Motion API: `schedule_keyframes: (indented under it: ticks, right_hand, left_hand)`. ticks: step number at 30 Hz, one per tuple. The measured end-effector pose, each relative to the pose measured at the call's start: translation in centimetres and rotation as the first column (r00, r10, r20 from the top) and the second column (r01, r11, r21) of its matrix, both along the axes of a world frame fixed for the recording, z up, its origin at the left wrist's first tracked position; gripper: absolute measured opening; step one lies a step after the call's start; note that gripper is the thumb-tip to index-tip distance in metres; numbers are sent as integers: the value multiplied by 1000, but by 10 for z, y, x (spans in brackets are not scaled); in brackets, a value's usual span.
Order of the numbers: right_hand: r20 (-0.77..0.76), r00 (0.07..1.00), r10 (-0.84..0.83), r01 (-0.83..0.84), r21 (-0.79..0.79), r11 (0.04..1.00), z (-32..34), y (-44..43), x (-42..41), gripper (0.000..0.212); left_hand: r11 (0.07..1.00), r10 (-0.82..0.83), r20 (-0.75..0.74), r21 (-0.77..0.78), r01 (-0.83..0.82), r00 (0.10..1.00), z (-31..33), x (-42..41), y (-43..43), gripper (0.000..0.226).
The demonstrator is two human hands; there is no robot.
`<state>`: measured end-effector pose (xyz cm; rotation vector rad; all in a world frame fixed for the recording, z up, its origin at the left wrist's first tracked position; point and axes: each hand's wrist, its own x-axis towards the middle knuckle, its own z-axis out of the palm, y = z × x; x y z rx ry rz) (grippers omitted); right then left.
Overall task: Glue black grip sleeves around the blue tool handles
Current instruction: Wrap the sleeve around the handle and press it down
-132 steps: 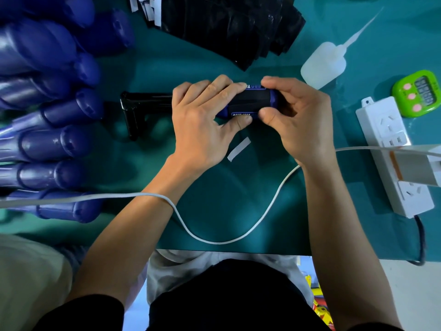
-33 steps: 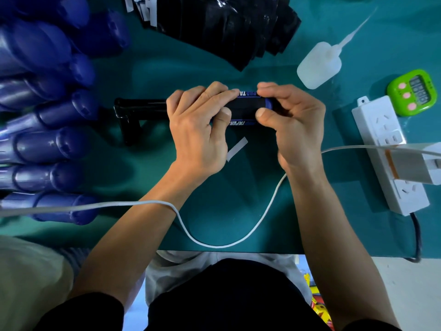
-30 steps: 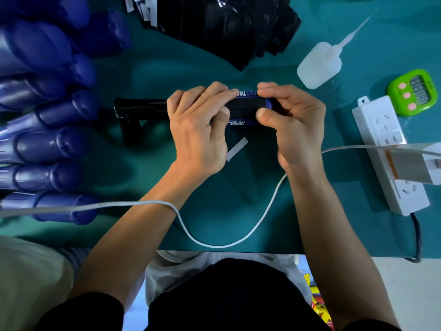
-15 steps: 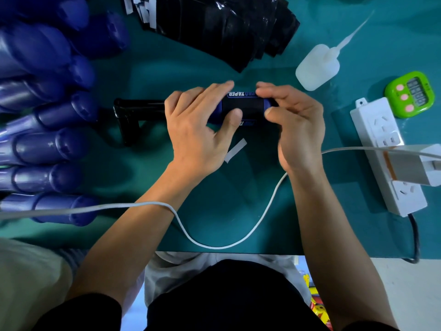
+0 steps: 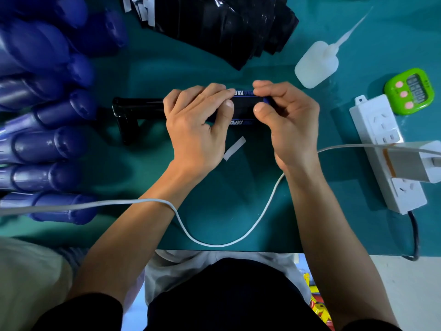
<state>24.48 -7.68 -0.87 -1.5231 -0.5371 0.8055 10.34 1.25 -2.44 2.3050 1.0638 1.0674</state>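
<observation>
Left hand (image 5: 195, 125) curls round blue tool handle (image 5: 266, 99), thumb on its black grip sleeve (image 5: 243, 108) | right hand (image 5: 291, 118) pinches the handle's right end | handle at centre of worktop (image 5: 214, 199), glue bottle (image 5: 315, 65) beyond, spare blue handles (image 5: 47, 144) at left

Teal table (image 5: 214, 211), green timer (image 5: 409, 90) — blue handles (image 5: 47, 144)

Hands: two are counted, the left hand (image 5: 195, 130) and the right hand (image 5: 291, 125).
Held tool (image 5: 243, 108): one is counted.
Blue tool handles (image 5: 47, 144): five are plainly counted at the left. The blurred ones above cannot be counted.
Black grip sleeves (image 5: 214, 27): one heap is seen, but its pieces cannot be counted.
Glue bottle (image 5: 316, 65): one is counted.
Timer (image 5: 409, 91): one is counted, with three pink buttons.
Power strip (image 5: 381, 139): one is counted.
Plug adapter (image 5: 410, 163): one is counted.
White cable (image 5: 214, 244): one is counted.
White strip (image 5: 235, 148): one is counted.
</observation>
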Motion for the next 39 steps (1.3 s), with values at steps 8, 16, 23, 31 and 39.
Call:
schedule_keyframes:
  ticks: [8, 16, 23, 31, 39]
  right_hand:
    - [-45, 999, 24, -23, 24, 999, -1, 2, -1, 36]
    - [318, 948, 20, 30, -152, 988, 2, 4, -24, 14]
    - [252, 966, 57, -29, -115, 993, 0, 3, -12, 27]
    - [126, 992, 9, -2, -58, 998, 2, 4, -8, 32]
    - [94, 995, 44, -32, -127, 991, 6, 7, -11, 27]
  left_hand:
    - [991, 50, 72, -124, -40, 996, 0, 1, 1, 38]
    - [979, 90, 13, -186, -86, 996, -7, 1, 0, 52]
    - [970, 138, 18, -206, -132, 990, -4, 5, -2, 40]
    - [980, 76, -21, -180, -79, 997, 6, 8, -1, 49]
    - [980, 139, -66, -135, -147, 988, 9, 14, -5, 42]
